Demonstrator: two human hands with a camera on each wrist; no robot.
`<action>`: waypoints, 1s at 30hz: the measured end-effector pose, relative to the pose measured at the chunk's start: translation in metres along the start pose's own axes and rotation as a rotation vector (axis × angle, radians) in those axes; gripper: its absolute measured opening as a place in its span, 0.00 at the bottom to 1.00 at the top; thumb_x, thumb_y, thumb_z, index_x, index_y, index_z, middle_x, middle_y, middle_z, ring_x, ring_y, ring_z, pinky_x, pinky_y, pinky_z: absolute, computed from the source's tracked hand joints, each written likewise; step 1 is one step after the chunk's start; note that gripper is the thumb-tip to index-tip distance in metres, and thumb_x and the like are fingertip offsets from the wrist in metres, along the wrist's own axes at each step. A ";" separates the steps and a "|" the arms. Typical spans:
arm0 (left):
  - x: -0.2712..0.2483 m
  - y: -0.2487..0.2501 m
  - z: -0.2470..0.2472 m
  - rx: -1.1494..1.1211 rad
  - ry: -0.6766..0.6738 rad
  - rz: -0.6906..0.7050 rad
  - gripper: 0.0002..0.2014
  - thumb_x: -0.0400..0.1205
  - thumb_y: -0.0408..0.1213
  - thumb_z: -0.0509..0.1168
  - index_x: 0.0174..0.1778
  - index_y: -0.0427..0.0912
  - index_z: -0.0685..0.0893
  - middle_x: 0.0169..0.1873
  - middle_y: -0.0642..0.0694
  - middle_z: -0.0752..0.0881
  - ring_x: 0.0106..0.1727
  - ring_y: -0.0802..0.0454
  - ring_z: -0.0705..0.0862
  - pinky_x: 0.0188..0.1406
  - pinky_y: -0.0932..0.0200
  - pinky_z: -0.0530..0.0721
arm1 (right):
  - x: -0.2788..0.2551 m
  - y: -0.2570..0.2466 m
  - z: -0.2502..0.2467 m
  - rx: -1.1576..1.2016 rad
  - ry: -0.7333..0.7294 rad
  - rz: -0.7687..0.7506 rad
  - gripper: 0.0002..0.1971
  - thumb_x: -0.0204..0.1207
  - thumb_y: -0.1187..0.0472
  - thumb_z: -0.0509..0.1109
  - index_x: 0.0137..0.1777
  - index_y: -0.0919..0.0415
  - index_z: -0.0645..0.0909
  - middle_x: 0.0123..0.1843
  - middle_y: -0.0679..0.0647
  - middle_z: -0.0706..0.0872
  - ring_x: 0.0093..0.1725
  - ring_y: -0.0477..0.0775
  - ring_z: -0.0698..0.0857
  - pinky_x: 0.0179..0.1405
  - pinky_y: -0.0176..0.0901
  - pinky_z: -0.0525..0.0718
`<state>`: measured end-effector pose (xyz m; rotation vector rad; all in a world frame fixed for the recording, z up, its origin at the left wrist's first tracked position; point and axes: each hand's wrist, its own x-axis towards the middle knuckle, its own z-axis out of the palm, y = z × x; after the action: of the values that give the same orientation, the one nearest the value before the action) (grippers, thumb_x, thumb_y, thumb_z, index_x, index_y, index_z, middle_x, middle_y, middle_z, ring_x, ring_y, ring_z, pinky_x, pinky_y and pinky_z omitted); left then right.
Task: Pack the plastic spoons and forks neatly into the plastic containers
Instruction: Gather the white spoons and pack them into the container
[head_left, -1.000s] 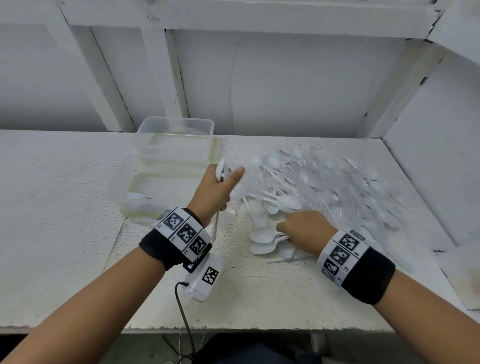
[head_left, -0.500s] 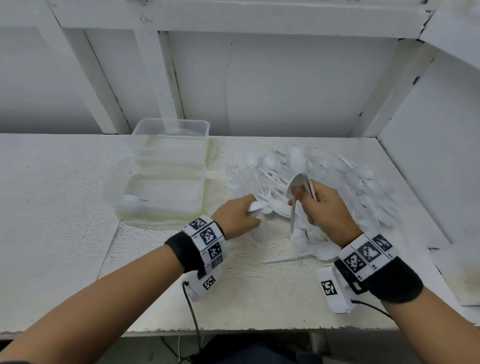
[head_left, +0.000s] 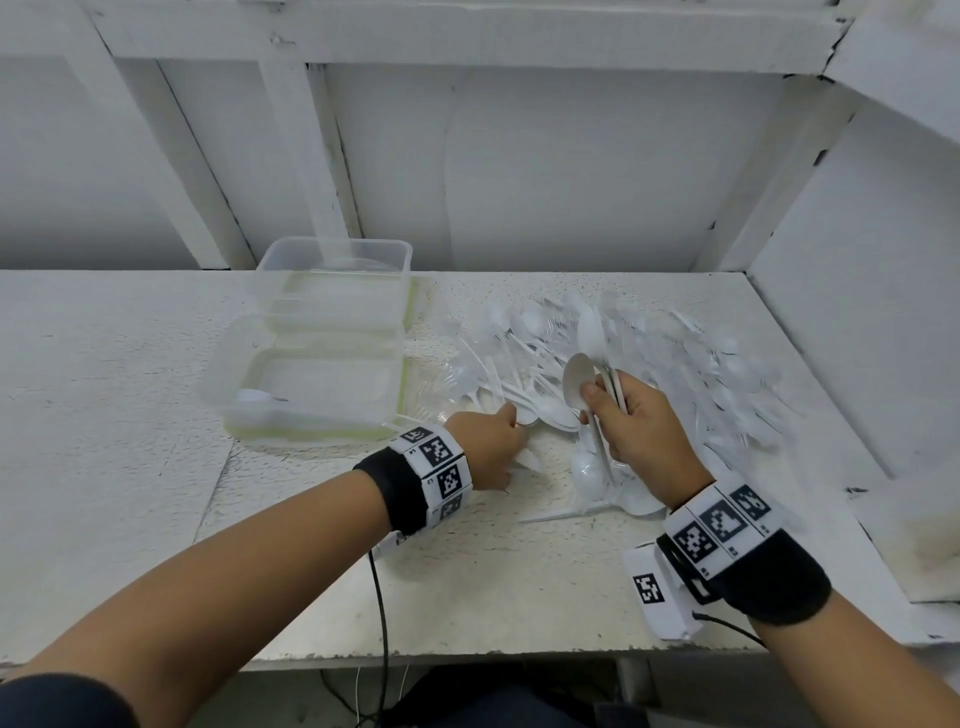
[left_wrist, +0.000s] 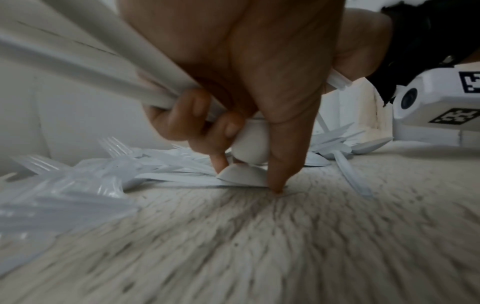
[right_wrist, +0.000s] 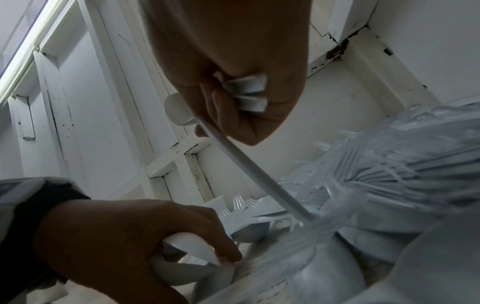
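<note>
Since a second ago both hands swapped jobs: right hand (head_left: 636, 426) lifts gripped spoons (head_left: 589, 395) for bundling, left hand (head_left: 488, 447) pinches another spoon (left_wrist: 242, 174) off the bench (head_left: 130, 415).

No words, brands or numbers can be read anywhere. The only signs are black-and-white square code markers on the white wristbands (head_left: 439, 470) of both arms and on the white wrist camera housings (head_left: 655, 592); tiny characters beside them are too small to read.
</note>
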<state>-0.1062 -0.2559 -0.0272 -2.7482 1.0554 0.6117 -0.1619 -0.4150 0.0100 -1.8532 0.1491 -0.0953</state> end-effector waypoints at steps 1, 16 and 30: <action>0.000 0.001 0.000 0.020 0.002 0.007 0.23 0.79 0.45 0.64 0.68 0.40 0.73 0.64 0.43 0.71 0.49 0.42 0.83 0.37 0.55 0.77 | 0.000 0.000 0.000 -0.005 0.002 -0.004 0.11 0.82 0.63 0.62 0.37 0.59 0.76 0.34 0.56 0.81 0.20 0.33 0.77 0.19 0.21 0.69; -0.012 0.000 -0.006 -0.146 0.202 0.114 0.20 0.80 0.41 0.60 0.69 0.50 0.75 0.65 0.53 0.78 0.60 0.49 0.80 0.49 0.55 0.78 | 0.000 0.002 0.016 0.138 0.073 0.043 0.12 0.81 0.66 0.63 0.36 0.54 0.75 0.26 0.44 0.78 0.16 0.36 0.76 0.16 0.23 0.67; -0.003 0.016 0.004 -0.114 0.277 0.167 0.13 0.85 0.40 0.55 0.64 0.47 0.74 0.56 0.49 0.82 0.49 0.46 0.82 0.36 0.59 0.72 | -0.015 -0.004 0.007 0.080 0.102 0.039 0.12 0.81 0.65 0.63 0.35 0.54 0.76 0.33 0.53 0.81 0.19 0.33 0.77 0.18 0.22 0.70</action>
<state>-0.1201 -0.2650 -0.0290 -2.9265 1.3589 0.3237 -0.1757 -0.4050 0.0117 -1.7655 0.2489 -0.1668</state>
